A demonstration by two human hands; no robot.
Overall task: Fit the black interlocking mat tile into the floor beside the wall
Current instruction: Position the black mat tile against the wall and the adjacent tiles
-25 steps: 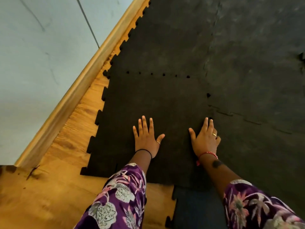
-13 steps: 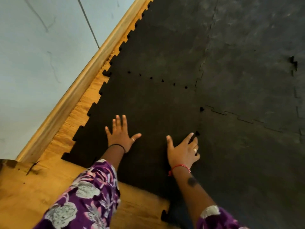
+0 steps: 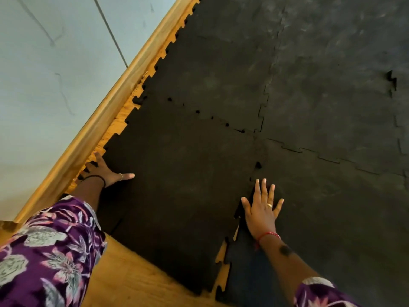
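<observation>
The black mat tile is lying centre-frame, its far seam mostly meshing; the right seam is gaping. The left hand and right hand are pressing flat, well apart.

Dim, warm light leaves the black mat tile murky (edges bowed by the wide lens), slightly soft throughout.
</observation>
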